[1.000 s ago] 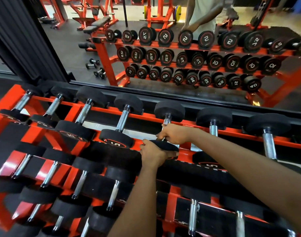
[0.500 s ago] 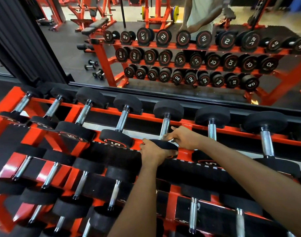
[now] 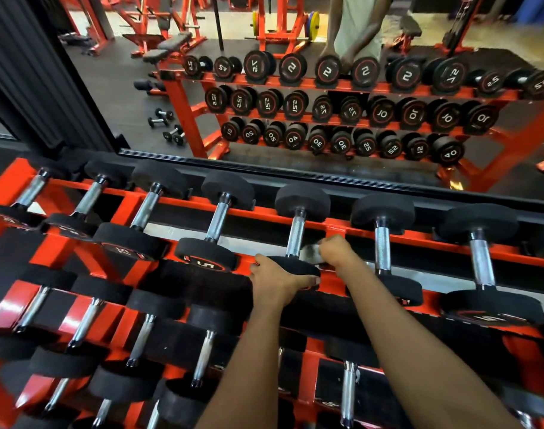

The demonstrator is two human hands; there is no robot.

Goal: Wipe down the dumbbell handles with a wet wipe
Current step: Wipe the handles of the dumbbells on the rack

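Our left grip (image 3: 280,281) curls round the near end of the dumbbell (image 3: 295,265) on the top rack (image 3: 335,227). Our right grip (image 3: 335,250) pinches the wet wipe (image 3: 309,253) just beside the handle (image 3: 296,235). If we tug too hard, the dumbbell may roll off, or the wipe may slip.

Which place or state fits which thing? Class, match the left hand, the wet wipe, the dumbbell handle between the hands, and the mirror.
Things:
1 left hand
2 wet wipe
3 dumbbell handle
4 mirror

Places or states:
A bare chrome, uncovered
B behind the top row of the rack
C pinched in the right hand
D gripping the near dumbbell head

Pairs: 1-D; 2-C; 3-A; 4-B
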